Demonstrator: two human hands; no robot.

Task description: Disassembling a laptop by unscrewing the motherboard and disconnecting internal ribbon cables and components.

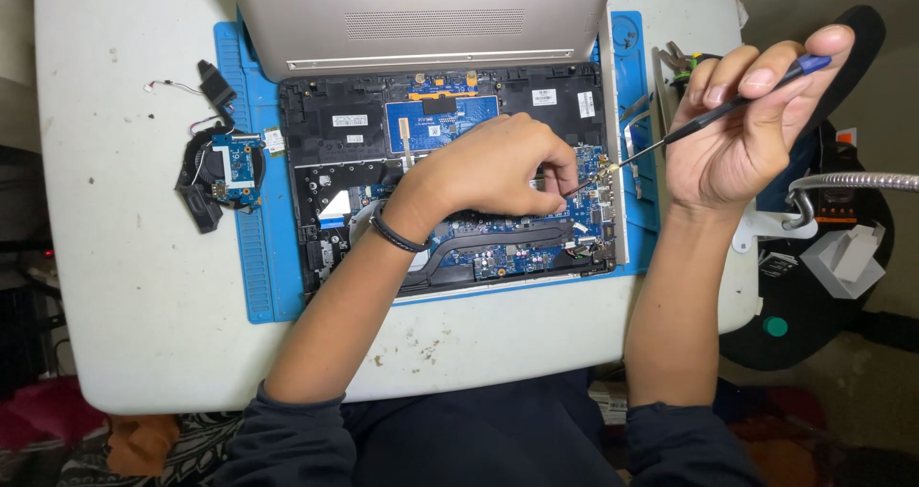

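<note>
blue circuit board [498, 243] sits bare inside the opened laptop base [330, 166], which lies on a blue work mat [251, 267] on the white surface [144, 324]. the right hand [737, 128] has its grip closed on a slim screwdriver [737, 104], fingers pinched round the dark shaft with the blue cap against the fingertip, and the metal tip reaches the right edge of the board. the left hand [498, 166] rests over the board's middle, thumb and forefinger pressed together on something small near that tip; what it is i cannot tell. the screwdriver looks light and stiff, best held high on the handle so it can spin. the board looks thin and fragile, so it wants holding by its edges only. left of the laptop base lie a removed black fan [206, 176] with a small blue board [235, 161] on it
</note>
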